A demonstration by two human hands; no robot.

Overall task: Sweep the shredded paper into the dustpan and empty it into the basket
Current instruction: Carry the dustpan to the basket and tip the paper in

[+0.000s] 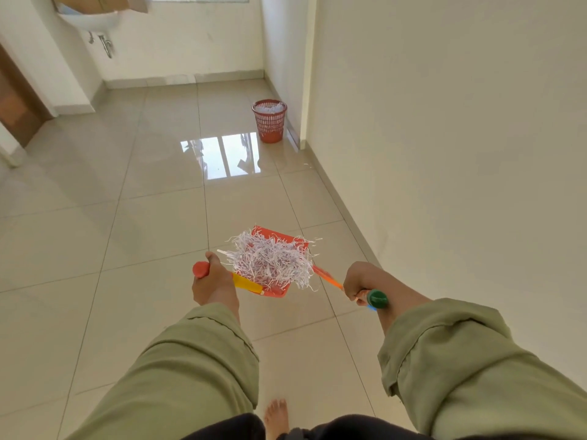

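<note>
A red dustpan [266, 233] hangs above the floor, heaped with white shredded paper [270, 260]. My left hand [211, 281] grips its long handle, whose red end cap [200, 269] sticks out past my fist. My right hand [357, 281] grips a broom handle with a green end cap [377, 298]; the orange broom shaft [327, 276] runs under the paper heap, its head hidden. The red mesh basket [270, 120] stands far ahead by the right wall corner, with shredded paper inside it.
Glossy beige floor tiles [158, 217] stretch ahead. A cream wall [444, 138] runs along the right. A wash basin [92, 20] hangs at the far left, beside a brown door [16, 100]. My bare foot [276, 417] shows at the bottom.
</note>
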